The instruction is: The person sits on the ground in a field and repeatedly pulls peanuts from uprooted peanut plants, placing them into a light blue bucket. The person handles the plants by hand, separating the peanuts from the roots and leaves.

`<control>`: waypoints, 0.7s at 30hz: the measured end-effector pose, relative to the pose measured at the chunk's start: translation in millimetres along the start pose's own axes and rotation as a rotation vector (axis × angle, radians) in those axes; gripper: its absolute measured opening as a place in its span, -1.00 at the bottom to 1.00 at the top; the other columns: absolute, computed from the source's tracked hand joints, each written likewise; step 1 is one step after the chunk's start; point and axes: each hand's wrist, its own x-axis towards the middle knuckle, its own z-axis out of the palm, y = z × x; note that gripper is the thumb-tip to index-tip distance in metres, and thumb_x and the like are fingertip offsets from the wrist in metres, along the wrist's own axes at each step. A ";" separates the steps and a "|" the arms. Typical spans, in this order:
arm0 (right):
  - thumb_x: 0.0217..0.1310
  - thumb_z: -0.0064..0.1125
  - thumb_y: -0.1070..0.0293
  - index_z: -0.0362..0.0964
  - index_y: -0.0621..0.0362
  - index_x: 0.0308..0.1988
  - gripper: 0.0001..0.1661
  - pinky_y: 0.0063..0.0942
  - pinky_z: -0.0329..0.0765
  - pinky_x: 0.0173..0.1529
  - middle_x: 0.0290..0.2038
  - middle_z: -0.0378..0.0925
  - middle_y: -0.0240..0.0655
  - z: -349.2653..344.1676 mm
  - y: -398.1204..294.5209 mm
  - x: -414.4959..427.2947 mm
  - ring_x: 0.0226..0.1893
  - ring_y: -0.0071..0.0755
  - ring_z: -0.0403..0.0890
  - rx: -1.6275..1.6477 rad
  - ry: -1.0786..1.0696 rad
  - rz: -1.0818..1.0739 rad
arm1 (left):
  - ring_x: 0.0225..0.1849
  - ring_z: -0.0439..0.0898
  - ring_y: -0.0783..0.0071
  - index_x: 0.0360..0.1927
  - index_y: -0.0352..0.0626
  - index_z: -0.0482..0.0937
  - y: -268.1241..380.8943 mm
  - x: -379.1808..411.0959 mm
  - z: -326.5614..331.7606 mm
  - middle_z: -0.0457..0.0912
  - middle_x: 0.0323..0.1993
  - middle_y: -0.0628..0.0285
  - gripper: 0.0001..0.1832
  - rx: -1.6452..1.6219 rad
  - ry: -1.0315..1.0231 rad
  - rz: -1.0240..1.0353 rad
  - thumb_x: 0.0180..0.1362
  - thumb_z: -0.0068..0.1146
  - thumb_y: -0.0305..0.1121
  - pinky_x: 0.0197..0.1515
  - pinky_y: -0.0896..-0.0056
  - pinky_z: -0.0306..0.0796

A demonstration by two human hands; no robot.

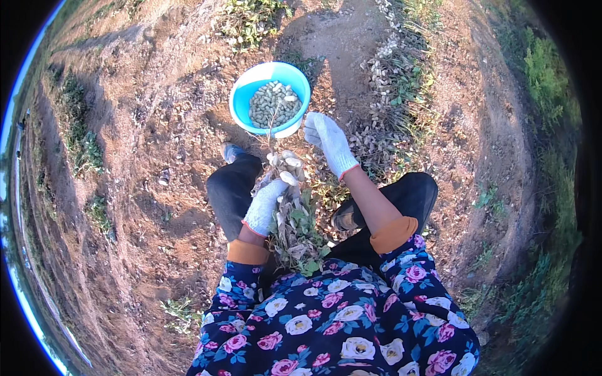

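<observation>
My left hand point(266, 207), in a white knit glove with a red-edged cuff, grips an uprooted bunch of peanut plants point(295, 228) between my knees. Pale peanut pods point(290, 165) cluster just past its fingers, with thin roots pointing towards the basin. The leafy stems trail back to my lap. Gloved the same way, my right hand point(327, 138) hovers right of the pods, near the basin's lower right rim. Its fingers are curled, and whether anything is inside them is hidden. Ahead stands a light-blue plastic basin point(241, 96) partly filled with peanut pods point(274, 107).
A row of pulled peanut plants point(400, 77) with pods runs along the right on dry soil. Leafy plants point(251, 21) grow beyond the basin. My bent legs point(233, 190) flank the bunch. Green shrubs point(545, 75) line the far right.
</observation>
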 end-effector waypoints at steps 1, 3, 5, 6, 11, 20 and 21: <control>0.35 -0.09 -0.03 0.34 0.15 0.08 -0.47 -0.50 0.49 0.02 -0.06 0.46 -0.36 -2.3 10.8 -17.9 -0.09 -0.47 0.52 0.022 -0.099 -0.043 | -0.23 0.52 0.58 0.03 -0.16 0.47 -4.0 1.4 -0.8 0.55 -0.15 0.34 -0.68 -0.023 -0.006 -0.019 0.19 0.00 -0.39 -0.20 0.58 0.40; 0.31 0.00 0.04 0.17 0.17 0.24 -0.35 -0.47 0.41 0.15 0.09 0.39 -0.29 6.6 10.8 -53.7 0.09 -0.48 0.45 0.100 -0.344 -0.157 | -0.23 0.51 0.59 0.06 -0.17 0.45 -8.9 -0.2 -6.2 0.55 -0.15 0.34 -0.65 -0.054 -0.004 -0.058 0.18 0.00 -0.38 -0.22 0.60 0.39; 0.18 0.21 0.18 0.09 0.22 0.28 -0.22 -0.44 0.33 0.24 0.14 0.36 -0.25 16.2 5.7 -69.7 0.16 -0.49 0.38 -0.078 -0.325 -0.279 | -0.13 0.54 0.56 0.13 -0.18 0.42 -8.5 -2.3 0.8 0.55 -0.08 0.31 -0.63 -0.070 0.003 -0.087 0.26 -0.03 -0.34 -0.11 0.55 0.44; 0.14 0.26 0.21 0.09 0.22 0.28 -0.19 -0.44 0.32 0.24 0.14 0.35 -0.25 21.9 8.2 -72.9 0.16 -0.49 0.38 -0.151 -0.289 -0.321 | -0.10 0.54 0.54 0.14 -0.18 0.41 -10.7 -3.5 2.4 0.55 -0.05 0.30 -0.63 -0.097 -0.010 -0.080 0.28 -0.03 -0.33 -0.07 0.53 0.44; 0.15 0.27 0.34 0.27 0.27 0.15 -0.40 -0.53 0.42 0.13 0.02 0.45 -0.28 27.6 14.7 -80.9 0.02 -0.50 0.48 -0.024 -0.159 -0.322 | -0.01 0.54 0.48 0.20 -0.20 0.37 -24.2 4.8 2.3 0.53 0.03 0.27 -0.59 -0.041 -0.071 -0.069 0.30 -0.01 -0.33 0.05 0.47 0.45; 0.34 0.03 0.24 0.43 0.15 -0.28 -0.79 -0.60 0.37 -0.34 -0.46 0.38 -0.58 29.4 2.6 -85.2 -0.43 -0.70 0.37 0.066 0.008 -0.054 | -0.10 0.50 0.61 0.08 -0.23 0.48 -32.8 4.5 13.1 0.56 -0.09 0.36 -0.65 0.346 0.121 -0.005 0.21 0.04 -0.44 -0.05 0.56 0.41; 0.34 0.03 0.22 0.44 0.16 -0.29 -0.77 -0.59 0.37 -0.33 -0.46 0.39 -0.56 25.6 6.6 -83.4 -0.43 -0.69 0.37 -0.001 0.021 -0.087 | -0.12 0.51 0.62 0.06 -0.22 0.49 -33.3 4.6 13.6 0.56 -0.12 0.37 -0.67 0.307 0.107 -0.022 0.21 0.04 -0.44 -0.07 0.56 0.42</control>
